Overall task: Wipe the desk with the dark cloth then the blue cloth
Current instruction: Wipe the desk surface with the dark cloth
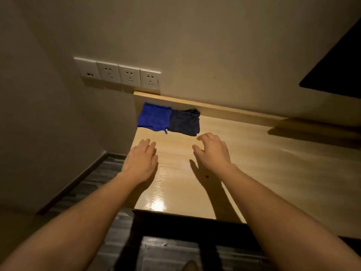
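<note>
both hands empty, left hand [141, 160] flat, right hand [213, 151] half-curled near dark cloth [184, 122], blue cloth [153, 117] seemingly touching it, desk [263, 163]

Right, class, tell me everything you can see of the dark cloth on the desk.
The dark cloth is a charcoal-grey, soft towelling-like fabric, folded into a rough rectangle with slightly rumpled edges at its far right corner. It lies flat on the wooden desk, close to the raised back edge, its left side touching the blue cloth. Neither hand touches it; the right hand hovers just short of its near right corner, fingers curled and open.
</note>
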### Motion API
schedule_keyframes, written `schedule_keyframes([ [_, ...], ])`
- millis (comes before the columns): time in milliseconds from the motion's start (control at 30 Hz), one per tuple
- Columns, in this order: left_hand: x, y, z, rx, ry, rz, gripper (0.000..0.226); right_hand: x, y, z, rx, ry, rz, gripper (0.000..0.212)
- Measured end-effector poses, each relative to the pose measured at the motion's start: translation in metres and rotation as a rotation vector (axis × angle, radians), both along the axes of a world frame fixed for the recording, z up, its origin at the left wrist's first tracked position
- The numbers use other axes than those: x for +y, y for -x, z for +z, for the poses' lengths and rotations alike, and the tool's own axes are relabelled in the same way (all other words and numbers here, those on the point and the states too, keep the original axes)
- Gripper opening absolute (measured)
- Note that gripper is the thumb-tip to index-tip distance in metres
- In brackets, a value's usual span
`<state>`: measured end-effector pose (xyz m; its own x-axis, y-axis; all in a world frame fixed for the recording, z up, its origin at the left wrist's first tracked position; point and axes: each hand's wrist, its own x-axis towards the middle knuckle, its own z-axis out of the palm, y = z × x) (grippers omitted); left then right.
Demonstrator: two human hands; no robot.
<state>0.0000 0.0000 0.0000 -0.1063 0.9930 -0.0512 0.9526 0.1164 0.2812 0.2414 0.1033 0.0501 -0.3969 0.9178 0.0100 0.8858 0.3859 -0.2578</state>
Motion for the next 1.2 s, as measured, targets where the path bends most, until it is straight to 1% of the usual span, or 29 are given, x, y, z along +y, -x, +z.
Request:
schedule_keyframes([
  [133, 0.013, 0.003, -0.048, 0.047, 0.132, 0.063, 0.061, 0.059, 0.016, -0.032, -0.016, 0.004, 0.078, 0.043],
  [167, 0.013, 0.003, -0.058, 0.058, 0.137, 0.084, 0.064, 0.074, 0.023, -0.039, -0.017, 0.0, 0.107, 0.046],
  [333, 0.014, 0.004, -0.071, 0.074, 0.103, 0.1, 0.07, 0.142, 0.055, -0.064, -0.052, 0.002, 0.244, 0.06],
  [500, 0.013, 0.003, -0.074, 0.094, 0.066, 0.112, 0.067, 0.174, 0.077, -0.095, -0.142, 0.068, 0.326, 0.068],
  [633, 0.015, 0.005, -0.077, 0.089, 0.078, 0.12, 0.067, 0.166, 0.068, -0.117, -0.122, 0.068, 0.299, 0.07],
  [767, 0.014, 0.006, -0.079, 0.074, 0.065, 0.118, 0.065, 0.148, 0.061, -0.119, -0.121, 0.092, 0.246, 0.07],
  [967, 0.014, 0.006, -0.074, 0.026, 0.059, 0.107, 0.069, 0.09, 0.047, -0.12, -0.129, 0.102, 0.157, 0.066],
  [1033, 0.013, 0.007, -0.072, -0.033, 0.046, 0.105, 0.069, 0.07, 0.049, -0.12, -0.145, 0.108, 0.144, 0.064],
  [1200, 0.011, 0.013, -0.067, -0.297, -0.003, 0.15, 0.059, 0.022, 0.072, -0.118, -0.158, 0.115, 0.193, 0.064],
])
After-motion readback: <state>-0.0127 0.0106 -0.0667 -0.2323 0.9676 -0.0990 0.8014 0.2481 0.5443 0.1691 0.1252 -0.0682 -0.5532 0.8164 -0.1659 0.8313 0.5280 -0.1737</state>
